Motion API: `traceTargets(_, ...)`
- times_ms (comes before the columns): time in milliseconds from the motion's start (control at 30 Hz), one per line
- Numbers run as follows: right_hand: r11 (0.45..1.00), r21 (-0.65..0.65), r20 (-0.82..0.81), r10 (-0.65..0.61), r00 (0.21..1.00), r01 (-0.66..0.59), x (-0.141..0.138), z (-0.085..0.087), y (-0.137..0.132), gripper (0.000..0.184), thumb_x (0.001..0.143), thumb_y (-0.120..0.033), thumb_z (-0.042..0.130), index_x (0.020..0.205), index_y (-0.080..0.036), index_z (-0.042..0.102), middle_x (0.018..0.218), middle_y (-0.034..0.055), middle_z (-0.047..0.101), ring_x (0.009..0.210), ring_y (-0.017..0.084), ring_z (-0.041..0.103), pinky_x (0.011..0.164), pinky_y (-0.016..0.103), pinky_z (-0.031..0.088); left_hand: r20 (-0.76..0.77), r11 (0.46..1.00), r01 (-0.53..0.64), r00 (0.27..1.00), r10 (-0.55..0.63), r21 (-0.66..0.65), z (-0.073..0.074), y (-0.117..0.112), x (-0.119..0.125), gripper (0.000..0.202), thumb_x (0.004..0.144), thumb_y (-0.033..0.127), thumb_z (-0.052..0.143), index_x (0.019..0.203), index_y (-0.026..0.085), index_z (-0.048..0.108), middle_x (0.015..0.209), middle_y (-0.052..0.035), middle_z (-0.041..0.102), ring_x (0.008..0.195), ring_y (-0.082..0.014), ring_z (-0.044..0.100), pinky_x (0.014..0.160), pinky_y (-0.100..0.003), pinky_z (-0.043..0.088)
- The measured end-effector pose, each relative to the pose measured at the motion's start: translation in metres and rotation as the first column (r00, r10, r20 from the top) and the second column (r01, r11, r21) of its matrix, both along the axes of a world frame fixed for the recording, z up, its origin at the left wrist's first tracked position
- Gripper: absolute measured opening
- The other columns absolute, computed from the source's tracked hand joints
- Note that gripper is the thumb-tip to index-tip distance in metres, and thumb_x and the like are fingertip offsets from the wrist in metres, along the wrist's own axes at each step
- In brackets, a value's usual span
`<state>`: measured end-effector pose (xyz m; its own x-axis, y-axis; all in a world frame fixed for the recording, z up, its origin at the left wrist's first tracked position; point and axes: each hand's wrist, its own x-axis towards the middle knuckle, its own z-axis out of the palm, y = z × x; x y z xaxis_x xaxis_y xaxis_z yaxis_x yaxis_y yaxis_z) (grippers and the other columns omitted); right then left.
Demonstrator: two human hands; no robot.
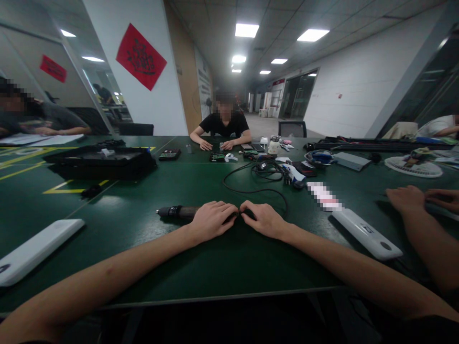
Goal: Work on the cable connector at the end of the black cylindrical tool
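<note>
Head view: a power driver [186, 212], dark and cylindrical, lies on a green counter [179, 272], partly covered by the person's left hand [214, 219]. That hand is closed over the power driver's rear part. Just past the rear end, the right hand [263, 220] is narrow, pinching a small dark piece [250, 213], probably the end of the black cable [247, 192] that loops on the far side of the power driver. The 2 hands almost meet at the fingertips.

As for progress, the power driver is in hand and the dark piece sits right by its rear end; that much appears done. Fingers hide whether the 2 parts are joined, so what is left cannot be told.

The power driver lies flat with its tip pointing left. Its long axis runs side to side, roughly along the counter's near edge.

Well to the left of the power driver lies 1 white device [43, 248]; well to its right, a second white device [366, 233]. Beyond the power driver, to the left, sits a black tray [100, 173]; straight beyond, a co-worker [224, 124] sits facing it.
</note>
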<state>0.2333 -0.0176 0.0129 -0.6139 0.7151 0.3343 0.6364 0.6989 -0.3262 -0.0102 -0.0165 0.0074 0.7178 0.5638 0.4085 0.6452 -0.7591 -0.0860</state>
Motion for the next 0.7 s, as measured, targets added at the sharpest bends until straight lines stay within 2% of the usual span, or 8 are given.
traceTargets(100, 1.000, 0.002, 0.000, 0.000, 1.000, 0.000, 0.0003, 0.0002, 0.0000, 0.016, 0.101, -0.026, 0.058, 0.117, -0.024, 0.058, 0.096, 0.0018, 0.070, 0.078, 0.018, 0.065, 0.075, 0.027, 0.044, 0.020, 1.000, -0.026, 0.999, 0.026, -0.008, 0.0000, 0.0000, -0.0004, 0.023, 0.103, 0.040, 0.053, 0.116, 0.024, 0.060, 0.105, -0.0028, 0.073, 0.093, -0.0208, 0.069, 0.082, -0.035, 0.050)
traceTargets(200, 1.000, -0.002, -0.004, 0.013, 1.000, -0.013, 0.0005, 0.0008, -0.0002, 0.016, 0.102, -0.025, 0.057, 0.118, -0.023, 0.057, 0.098, 0.0022, 0.070, 0.081, 0.018, 0.066, 0.077, 0.028, 0.045, 0.016, 1.000, 0.012, 1.000, -0.012, 0.002, -0.0011, 0.0005, -0.0011, 0.024, 0.102, 0.035, 0.053, 0.123, 0.025, 0.059, 0.113, -0.0028, 0.072, 0.099, -0.0204, 0.069, 0.085, -0.035, 0.050)
traceTargets(400, 1.000, 0.003, 0.005, 0.001, 1.000, -0.001, 0.0002, 0.0028, -0.0015, 0.016, 0.101, -0.025, 0.057, 0.118, -0.023, 0.058, 0.095, 0.0017, 0.070, 0.075, 0.016, 0.064, 0.072, 0.027, 0.043, 0.020, 1.000, -0.024, 1.000, 0.024, -0.006, -0.0020, 0.0012, -0.0011, 0.023, 0.103, 0.042, 0.052, 0.116, 0.024, 0.060, 0.107, -0.0034, 0.073, 0.096, -0.0208, 0.069, 0.084, -0.035, 0.050)
traceTargets(567, 1.000, 0.007, -0.005, 0.008, 1.000, -0.008, -0.0002, 0.0011, -0.0008, 0.016, 0.101, -0.025, 0.058, 0.118, -0.024, 0.058, 0.097, 0.0016, 0.070, 0.078, 0.017, 0.065, 0.075, 0.027, 0.044, 0.002, 1.000, 0.010, 1.000, -0.010, -0.009, -0.0009, 0.0010, -0.0011, 0.020, 0.103, 0.036, 0.052, 0.119, 0.025, 0.059, 0.112, -0.0024, 0.072, 0.099, -0.0199, 0.069, 0.087, -0.035, 0.050)
traceTargets(700, 1.000, 0.019, 0.003, -0.005, 1.000, 0.005, 0.0000, -0.0007, 0.0003, 0.015, 0.101, -0.025, 0.058, 0.116, -0.024, 0.058, 0.094, 0.0011, 0.070, 0.077, 0.017, 0.065, 0.074, 0.027, 0.043, 0.009, 0.999, -0.033, 0.999, 0.033, -0.006, -0.0006, 0.0009, -0.0005, 0.023, 0.104, 0.042, 0.052, 0.116, 0.024, 0.060, 0.107, -0.0032, 0.073, 0.096, -0.0212, 0.069, 0.084, -0.035, 0.051)
